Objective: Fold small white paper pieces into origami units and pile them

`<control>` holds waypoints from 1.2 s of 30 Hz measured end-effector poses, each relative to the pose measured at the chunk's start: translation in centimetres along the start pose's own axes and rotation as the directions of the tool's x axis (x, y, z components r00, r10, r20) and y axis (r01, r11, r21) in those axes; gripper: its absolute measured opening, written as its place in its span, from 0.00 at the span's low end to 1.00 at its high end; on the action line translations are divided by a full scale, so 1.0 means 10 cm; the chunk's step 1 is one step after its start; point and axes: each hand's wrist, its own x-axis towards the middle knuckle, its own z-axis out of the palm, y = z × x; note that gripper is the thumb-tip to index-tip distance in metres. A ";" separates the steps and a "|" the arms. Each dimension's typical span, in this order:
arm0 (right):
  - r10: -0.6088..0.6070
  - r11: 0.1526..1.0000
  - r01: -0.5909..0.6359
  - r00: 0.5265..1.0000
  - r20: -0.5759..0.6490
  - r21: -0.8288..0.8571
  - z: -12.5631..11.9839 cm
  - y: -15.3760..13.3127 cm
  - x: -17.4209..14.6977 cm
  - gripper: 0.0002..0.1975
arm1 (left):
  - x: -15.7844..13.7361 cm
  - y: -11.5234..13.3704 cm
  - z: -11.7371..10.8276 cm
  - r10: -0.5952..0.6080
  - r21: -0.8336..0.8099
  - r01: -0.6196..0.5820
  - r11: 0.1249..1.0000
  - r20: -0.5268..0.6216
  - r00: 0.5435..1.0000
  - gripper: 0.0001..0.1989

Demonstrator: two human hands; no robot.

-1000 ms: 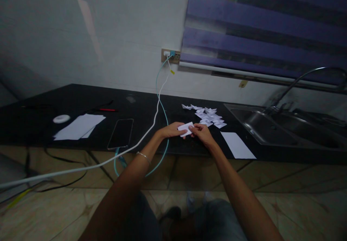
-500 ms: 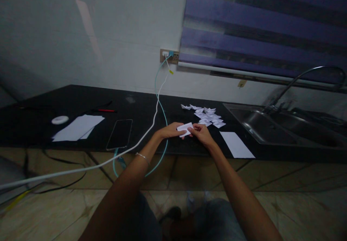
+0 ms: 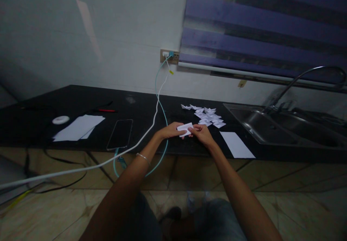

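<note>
A small folded piece of white paper (image 3: 185, 128) is held between my two hands, over the front part of the black counter. My left hand (image 3: 172, 129) pinches its left side, thumb on top. At the right edge, my right hand (image 3: 201, 133) grips it between thumb and fingers. Behind my hands lies a cluster of several folded paper boats (image 3: 208, 116). A flat white sheet of paper (image 3: 236, 145) rests to the right of my right hand, close to the counter's front edge.
Left on the counter (image 3: 146, 105) lie a phone (image 3: 119, 134), a stack of white paper (image 3: 78, 127), a white roll (image 3: 60, 120) and a red pen (image 3: 107, 110). A white cable (image 3: 146, 134) and a teal cable (image 3: 164, 111) run down from the socket. A sink (image 3: 260, 125) is at right.
Both hands keep hold of the folded paper with almost no movement. The view has shifted very slightly; the things on the counter stay where they were.
</note>
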 end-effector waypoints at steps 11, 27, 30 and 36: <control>0.032 0.999 -0.028 0.993 -0.117 0.030 0.00 -0.01 0.02 0.21 | 0.03 0.01 -0.02 -0.038 -0.077 0.031 0.997 -0.095 0.995 0.22; -0.025 0.995 0.038 0.990 -0.135 0.096 0.00 0.01 0.03 0.20 | 0.00 -0.09 -0.04 0.000 0.078 0.005 0.997 -0.063 0.998 0.18; -0.042 0.997 0.049 0.991 -0.127 0.056 0.00 0.00 0.03 0.20 | -0.02 -0.05 -0.01 -0.023 0.095 0.028 0.995 -0.052 0.998 0.17; -0.036 0.999 0.031 0.989 -0.142 -0.039 -0.01 0.05 0.04 0.17 | -0.04 0.02 0.00 -0.077 0.117 0.079 0.990 -0.026 0.997 0.16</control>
